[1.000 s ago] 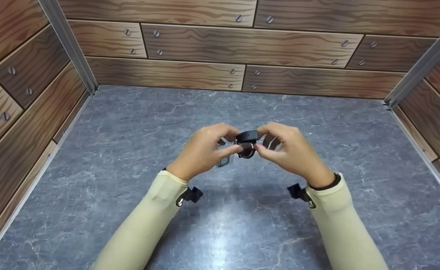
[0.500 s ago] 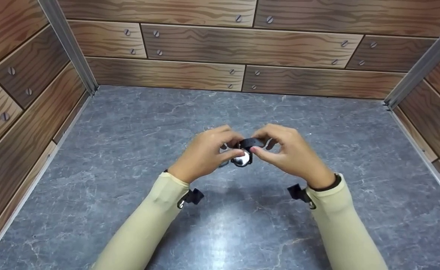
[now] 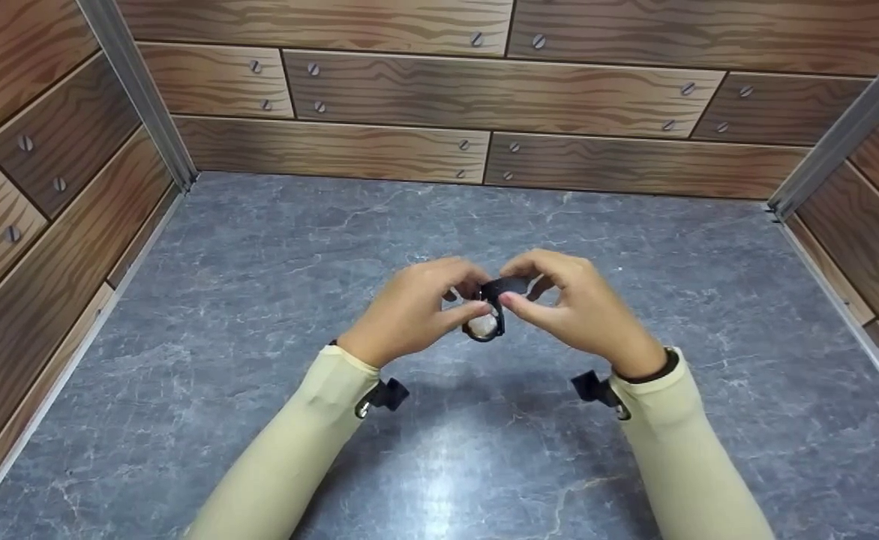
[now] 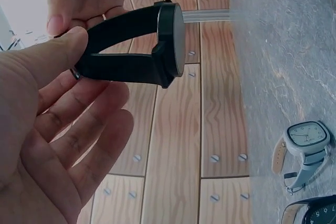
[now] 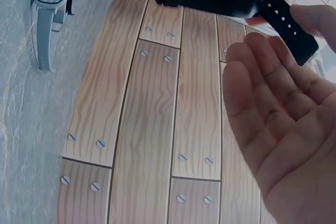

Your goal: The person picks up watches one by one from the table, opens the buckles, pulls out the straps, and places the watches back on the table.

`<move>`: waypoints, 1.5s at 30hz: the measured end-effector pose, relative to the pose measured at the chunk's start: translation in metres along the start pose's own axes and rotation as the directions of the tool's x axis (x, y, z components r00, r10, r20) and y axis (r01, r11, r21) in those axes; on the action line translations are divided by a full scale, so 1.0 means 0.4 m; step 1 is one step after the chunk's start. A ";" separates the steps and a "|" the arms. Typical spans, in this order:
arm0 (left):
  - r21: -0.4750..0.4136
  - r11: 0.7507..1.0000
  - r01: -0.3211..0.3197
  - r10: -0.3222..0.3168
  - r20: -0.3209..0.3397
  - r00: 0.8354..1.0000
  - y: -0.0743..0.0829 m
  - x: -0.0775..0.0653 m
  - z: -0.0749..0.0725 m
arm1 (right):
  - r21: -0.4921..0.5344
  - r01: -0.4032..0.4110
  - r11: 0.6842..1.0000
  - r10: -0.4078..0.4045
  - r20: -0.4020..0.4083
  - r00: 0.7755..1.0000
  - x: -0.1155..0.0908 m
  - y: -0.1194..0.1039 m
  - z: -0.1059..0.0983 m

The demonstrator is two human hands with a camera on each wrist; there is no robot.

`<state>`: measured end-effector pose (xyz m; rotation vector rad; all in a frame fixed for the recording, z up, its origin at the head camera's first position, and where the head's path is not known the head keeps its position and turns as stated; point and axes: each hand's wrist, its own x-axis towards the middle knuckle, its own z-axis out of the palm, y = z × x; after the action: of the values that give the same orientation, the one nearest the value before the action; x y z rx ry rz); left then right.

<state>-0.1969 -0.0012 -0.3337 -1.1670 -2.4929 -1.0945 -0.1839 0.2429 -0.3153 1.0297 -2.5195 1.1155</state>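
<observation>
Both hands hold a black wristwatch above the grey tabletop, its case hanging lowest in the head view. My left hand pinches the strap near the buckle end between thumb and fingers. In the right wrist view, the strap's free end, with a row of holes, lies between the thumb and index finger of my right hand; its other fingers are extended. The strap forms a loop in the left wrist view, with the round case at its far side. The buckle is mostly covered by fingers.
A pale blue-grey watch with a squarish face lies on the marbled tabletop. Beside it, a dark-dialled watch is cut off by the left wrist view's edge. Wood-patterned walls enclose the back and sides.
The watch case has dropped and turned, showing a shiny surface. The right fingers have shifted along the strap and the left hand has edged right, covering the watch on the table.
</observation>
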 end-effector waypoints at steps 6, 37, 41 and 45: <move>-0.022 1.000 -0.010 0.009 -0.029 1.000 0.002 0.003 0.000 | 0.029 -0.035 0.999 0.033 0.065 0.997 0.003 0.011 0.009; -0.117 0.993 -0.011 0.003 -0.072 0.997 0.004 0.006 -0.003 | 0.061 0.045 0.997 -0.050 0.085 0.995 0.007 0.006 0.012; -0.166 0.986 -0.023 0.009 -0.083 0.996 0.001 0.005 -0.004 | 0.062 0.041 0.997 -0.046 0.082 0.996 0.007 0.008 0.011; -0.208 0.978 -0.008 -0.010 -0.086 0.996 0.000 0.006 -0.004 | 0.047 0.022 0.999 -0.025 0.079 0.997 0.005 0.008 0.010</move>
<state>-0.1987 -0.0008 -0.3317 -1.1424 -2.3586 -1.4032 -0.1871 0.2404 -0.3191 1.1339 -2.5466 1.1530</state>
